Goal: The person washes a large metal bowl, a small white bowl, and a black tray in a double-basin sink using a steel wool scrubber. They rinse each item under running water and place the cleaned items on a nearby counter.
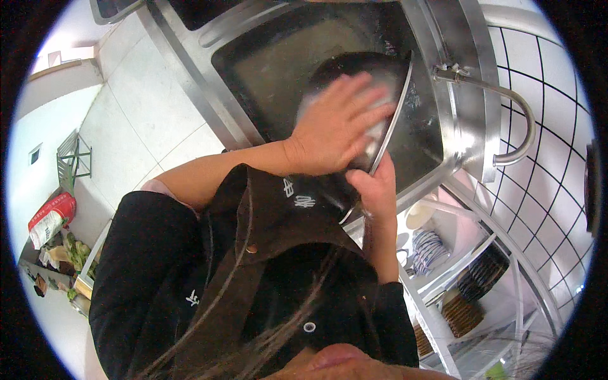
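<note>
A round metal bowl or basin [401, 97], tilted so that its thin rim runs diagonally, is over the stainless steel sink [228, 102]. My right hand [377, 185] grips the near part of this rim, its thumb visible there. Against the metal surface lies my left hand [332, 126], back up with fingers spread; it is slightly blurred, and whatever is under the palm is hidden. Greyish, cloudy water [280, 71] stands in the sink. At the sink's right side is a curved metal faucet [529, 118].
A rack [475, 266] at the lower right holds stacked patterned bowls [430, 251] and dark ribbed items. White tiles with black joints [536, 190] cover the right wall. On the far left are a red and white bag [52, 216], vegetables [78, 251] and a folding rack [73, 159].
</note>
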`<action>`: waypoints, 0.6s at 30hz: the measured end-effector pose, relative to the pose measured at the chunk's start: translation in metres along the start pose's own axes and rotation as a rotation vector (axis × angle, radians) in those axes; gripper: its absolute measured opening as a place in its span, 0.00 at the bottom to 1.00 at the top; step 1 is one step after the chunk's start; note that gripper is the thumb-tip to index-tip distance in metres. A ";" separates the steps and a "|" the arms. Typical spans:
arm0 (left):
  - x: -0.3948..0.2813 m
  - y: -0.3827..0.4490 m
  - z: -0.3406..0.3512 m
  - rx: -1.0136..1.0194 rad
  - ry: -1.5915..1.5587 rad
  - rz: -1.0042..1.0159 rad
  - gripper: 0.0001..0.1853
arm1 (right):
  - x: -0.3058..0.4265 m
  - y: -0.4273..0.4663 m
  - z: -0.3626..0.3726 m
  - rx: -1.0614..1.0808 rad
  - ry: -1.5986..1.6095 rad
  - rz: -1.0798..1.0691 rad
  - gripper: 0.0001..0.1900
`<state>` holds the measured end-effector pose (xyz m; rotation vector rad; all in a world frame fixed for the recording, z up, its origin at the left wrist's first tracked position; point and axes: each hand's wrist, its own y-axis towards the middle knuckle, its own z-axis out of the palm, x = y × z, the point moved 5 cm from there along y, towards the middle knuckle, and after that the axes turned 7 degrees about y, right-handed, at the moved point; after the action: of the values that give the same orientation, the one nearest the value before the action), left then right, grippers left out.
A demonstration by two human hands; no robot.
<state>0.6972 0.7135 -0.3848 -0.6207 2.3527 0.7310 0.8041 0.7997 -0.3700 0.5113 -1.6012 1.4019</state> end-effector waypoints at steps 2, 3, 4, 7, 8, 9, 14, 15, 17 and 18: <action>0.004 0.021 -0.004 0.059 -0.069 0.090 0.32 | 0.002 -0.006 0.000 -0.012 0.088 -0.018 0.27; 0.010 0.032 0.000 0.084 -0.102 0.131 0.32 | 0.002 -0.012 -0.001 -0.014 0.127 -0.026 0.27; 0.029 0.046 0.017 0.031 -0.042 0.096 0.30 | -0.009 -0.023 -0.008 -0.049 0.161 0.074 0.28; 0.143 0.077 0.096 0.324 -0.568 -0.462 0.23 | -0.024 -0.050 -0.015 0.117 -0.210 0.271 0.29; 0.181 0.069 0.127 0.489 -0.713 -0.644 0.23 | -0.031 -0.052 -0.016 0.147 -0.197 0.191 0.28; 0.205 0.056 0.149 0.570 -0.846 -0.736 0.22 | -0.039 -0.056 -0.013 0.165 -0.183 0.124 0.26; 0.210 0.032 0.169 0.538 -0.960 -1.009 0.20 | -0.049 -0.079 -0.020 0.219 -0.293 0.195 0.24; 0.199 0.036 0.146 0.527 -0.949 -1.047 0.21 | -0.047 -0.073 -0.024 0.285 -0.365 0.214 0.24; 0.157 0.045 0.094 0.465 -0.875 -0.842 0.21 | -0.037 -0.059 -0.024 0.250 -0.335 0.196 0.24; 0.121 0.048 0.074 0.345 -0.653 -0.514 0.22 | -0.028 -0.053 -0.022 0.127 -0.227 0.162 0.24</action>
<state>0.6122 0.7651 -0.4961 -0.6666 1.5683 0.2274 0.8679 0.7996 -0.3656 0.6466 -1.7739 1.6220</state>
